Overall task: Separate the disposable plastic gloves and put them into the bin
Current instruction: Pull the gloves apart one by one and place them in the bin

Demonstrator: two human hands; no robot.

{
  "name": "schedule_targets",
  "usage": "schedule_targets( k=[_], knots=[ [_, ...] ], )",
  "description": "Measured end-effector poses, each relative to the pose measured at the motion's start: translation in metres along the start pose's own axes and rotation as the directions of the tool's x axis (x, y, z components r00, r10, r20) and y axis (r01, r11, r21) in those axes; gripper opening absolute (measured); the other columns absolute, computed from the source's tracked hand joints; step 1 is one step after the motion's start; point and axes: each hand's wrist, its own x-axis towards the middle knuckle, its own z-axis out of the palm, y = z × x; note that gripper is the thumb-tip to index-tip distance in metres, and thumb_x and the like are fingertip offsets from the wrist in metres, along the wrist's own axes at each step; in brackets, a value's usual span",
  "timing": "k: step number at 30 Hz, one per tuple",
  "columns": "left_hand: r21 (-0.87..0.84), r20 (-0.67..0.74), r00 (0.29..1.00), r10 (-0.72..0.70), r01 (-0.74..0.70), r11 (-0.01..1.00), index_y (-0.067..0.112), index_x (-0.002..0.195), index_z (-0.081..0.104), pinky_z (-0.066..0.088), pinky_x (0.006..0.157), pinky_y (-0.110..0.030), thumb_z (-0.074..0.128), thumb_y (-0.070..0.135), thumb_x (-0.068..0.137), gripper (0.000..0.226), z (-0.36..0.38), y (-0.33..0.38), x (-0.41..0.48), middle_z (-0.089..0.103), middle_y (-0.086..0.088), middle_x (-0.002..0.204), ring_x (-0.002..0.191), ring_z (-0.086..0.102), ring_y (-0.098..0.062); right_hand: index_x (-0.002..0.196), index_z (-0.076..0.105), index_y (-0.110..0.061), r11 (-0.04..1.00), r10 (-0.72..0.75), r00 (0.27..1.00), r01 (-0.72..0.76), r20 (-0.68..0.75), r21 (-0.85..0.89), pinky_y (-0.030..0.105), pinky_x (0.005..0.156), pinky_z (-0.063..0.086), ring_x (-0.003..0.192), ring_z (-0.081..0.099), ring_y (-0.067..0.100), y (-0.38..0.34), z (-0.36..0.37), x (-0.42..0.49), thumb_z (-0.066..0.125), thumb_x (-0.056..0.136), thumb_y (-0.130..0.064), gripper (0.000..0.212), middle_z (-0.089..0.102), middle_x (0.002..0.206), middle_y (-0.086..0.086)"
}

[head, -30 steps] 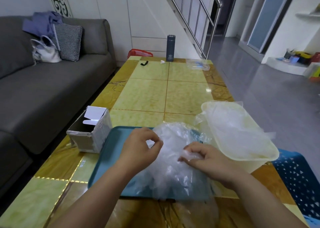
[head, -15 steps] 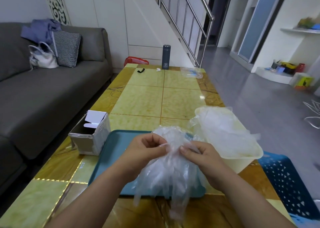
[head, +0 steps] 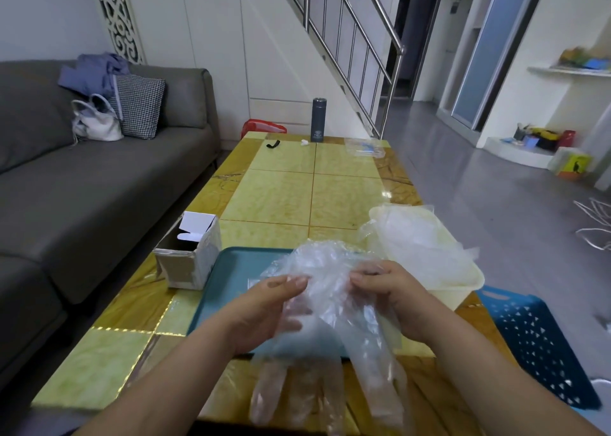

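A bunch of clear disposable plastic gloves (head: 330,306) hangs between my hands above the teal tray (head: 231,270). My left hand (head: 264,306) pinches the bunch on its left side, my right hand (head: 393,290) pinches it on the right. The glove fingers dangle down past the tray's near edge toward the table front. To the right stands the cream plastic bin (head: 463,290), with several clear gloves lying loosely inside it and spilling over its rim.
An open cardboard box (head: 188,257) sits left of the tray. A dark flask (head: 318,119), a black clip and a clear bag lie at the table's far end. A blue perforated basket (head: 542,346) stands on the floor at right; a grey sofa runs along the left.
Both hands lifted the glove bunch off the tray and drew slightly apart; the gloves now hang lower with fingers spread. The camera tilted up.
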Motion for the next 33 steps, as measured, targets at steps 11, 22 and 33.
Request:
schedule_targets(
  k=[11,22,33],
  knots=[
    [0.092,0.162,0.986,0.030,-0.045,0.995,0.001,0.111,0.072,0.058,0.079,-0.044,0.084,0.023,0.080,0.040,0.001,0.038,-0.003,0.071,-0.017,0.116,0.102,0.071,-0.032,0.109,0.072,-0.005,0.942,-0.113,0.834,-0.084,-0.540,-0.326,0.033,0.054,0.058,0.053,0.064,0.018,-0.086,-0.082,0.015,0.069,0.097,-0.027,0.025,0.074,0.083,0.015],
    [0.097,0.492,0.862,0.119,-0.190,0.977,0.013,0.116,0.067,0.062,0.071,-0.037,0.054,0.018,0.102,0.020,0.097,0.124,0.063,0.070,-0.021,0.118,0.092,0.074,-0.033,0.074,0.060,-0.003,0.736,-0.270,0.734,-0.259,-0.623,-0.625,0.036,0.070,0.047,0.073,0.055,0.023,-0.067,-0.135,0.071,0.069,0.083,-0.030,0.029,0.056,0.072,0.010],
    [0.574,0.024,0.950,0.311,-0.268,0.774,0.017,0.089,0.077,0.046,0.059,-0.021,0.078,0.033,0.089,0.016,0.148,0.100,0.238,0.066,0.007,0.075,0.066,0.056,-0.009,0.092,0.071,-0.010,0.534,-0.202,0.862,-0.301,-0.465,-0.790,0.034,0.067,0.048,0.081,0.065,0.023,-0.052,-0.196,0.062,0.081,0.084,-0.034,0.027,0.071,0.087,0.007]
  ],
)
